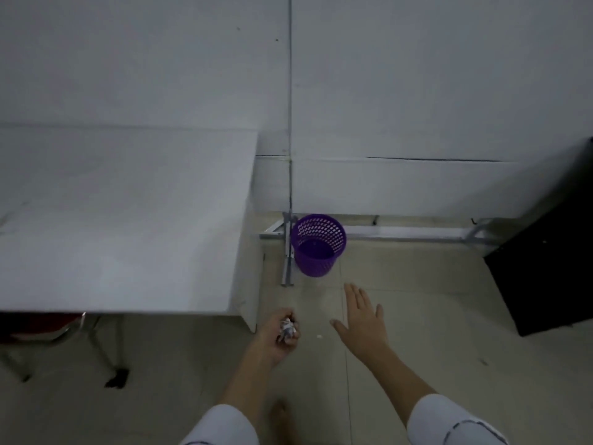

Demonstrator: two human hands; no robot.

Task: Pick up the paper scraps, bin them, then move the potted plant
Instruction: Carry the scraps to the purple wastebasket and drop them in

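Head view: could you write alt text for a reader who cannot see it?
The left hand clutches crumpled paper scraps a short way before a purple mesh bin standing on the tiled floor. The right hand is open and empty, palm down. A white table stands to the left; no potted plant shows.

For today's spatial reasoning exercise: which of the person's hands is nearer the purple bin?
Right. The right hand is open just below the purple bin; the left hand, holding paper scraps, is lower left.

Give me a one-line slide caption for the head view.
Left hand clutches crumpled paper scraps short of the purple mesh bin; right hand open, empty.
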